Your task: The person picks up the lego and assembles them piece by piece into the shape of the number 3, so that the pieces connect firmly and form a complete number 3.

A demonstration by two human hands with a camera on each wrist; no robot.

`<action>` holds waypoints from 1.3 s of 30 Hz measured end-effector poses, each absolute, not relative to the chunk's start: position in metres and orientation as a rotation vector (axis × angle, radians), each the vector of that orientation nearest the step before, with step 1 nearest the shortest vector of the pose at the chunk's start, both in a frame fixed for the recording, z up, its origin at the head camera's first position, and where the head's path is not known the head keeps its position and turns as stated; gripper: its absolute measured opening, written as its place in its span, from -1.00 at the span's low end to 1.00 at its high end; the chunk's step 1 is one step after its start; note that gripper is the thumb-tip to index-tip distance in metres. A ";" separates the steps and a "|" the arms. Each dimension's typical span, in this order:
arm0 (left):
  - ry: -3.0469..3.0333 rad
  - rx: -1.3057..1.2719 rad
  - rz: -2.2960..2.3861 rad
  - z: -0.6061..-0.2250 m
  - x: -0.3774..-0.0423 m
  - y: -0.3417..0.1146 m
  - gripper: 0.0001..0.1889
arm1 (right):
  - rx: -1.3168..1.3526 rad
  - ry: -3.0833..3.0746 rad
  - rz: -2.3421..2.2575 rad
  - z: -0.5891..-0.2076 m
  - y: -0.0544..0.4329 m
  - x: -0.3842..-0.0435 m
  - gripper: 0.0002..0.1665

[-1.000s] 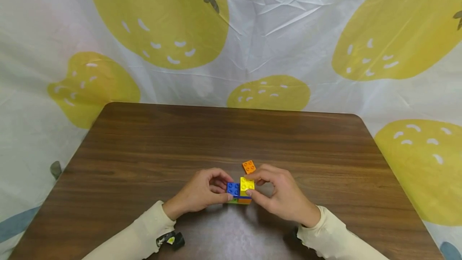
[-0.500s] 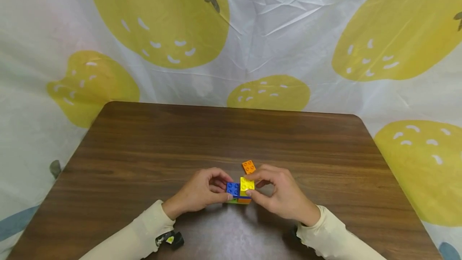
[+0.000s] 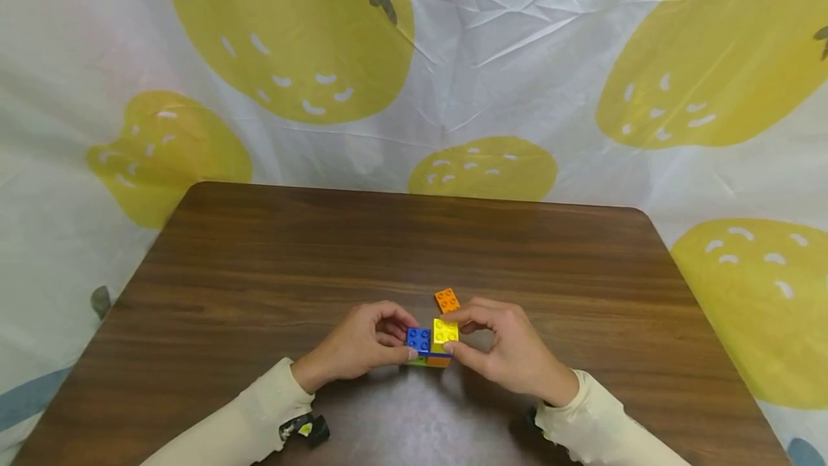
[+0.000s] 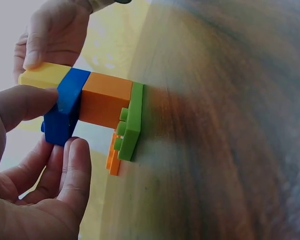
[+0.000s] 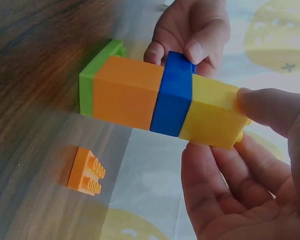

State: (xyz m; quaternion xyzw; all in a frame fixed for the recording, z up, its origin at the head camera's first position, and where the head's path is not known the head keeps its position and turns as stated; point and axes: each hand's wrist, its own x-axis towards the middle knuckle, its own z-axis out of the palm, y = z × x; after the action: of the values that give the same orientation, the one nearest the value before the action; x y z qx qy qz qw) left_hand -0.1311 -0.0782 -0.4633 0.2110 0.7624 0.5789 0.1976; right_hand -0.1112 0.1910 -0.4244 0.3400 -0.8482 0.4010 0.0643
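Your right hand (image 3: 514, 347) pinches a smooth, boxy yellow block (image 5: 210, 112); your left hand (image 3: 352, 342) holds the flatter, overhanging blue block (image 4: 69, 107) beneath it between thumb and fingers. Under the blue come a plain-sided orange block (image 5: 127, 92) and a thin, studded green base (image 4: 133, 122), upright on the wood-grained table (image 3: 388, 254). A loose, studded orange piece (image 3: 446, 300) lies just beyond, near your right fingers. Behind hangs a creased, fruit-printed cloth (image 3: 504, 78).
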 end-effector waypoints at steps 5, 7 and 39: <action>2.133 0.585 1.623 -0.464 -0.132 -0.078 -0.63 | 1.032 -2.595 1.218 -0.422 0.191 -0.112 -0.63; 2.128 0.585 1.623 -0.464 -0.132 -0.078 -0.63 | 1.047 -2.597 1.243 -0.422 0.192 -0.113 -0.64; 2.154 0.609 1.623 -0.466 -0.130 -0.081 -0.60 | 0.810 -2.623 1.400 -0.429 0.202 -0.133 -0.70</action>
State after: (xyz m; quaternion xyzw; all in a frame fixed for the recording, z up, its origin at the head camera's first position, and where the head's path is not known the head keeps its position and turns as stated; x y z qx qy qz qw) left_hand -0.1298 -0.0807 -0.4657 0.2165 0.7653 0.5765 0.1872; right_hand -0.1333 0.2022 -0.4285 0.2627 -0.8508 0.4541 0.0301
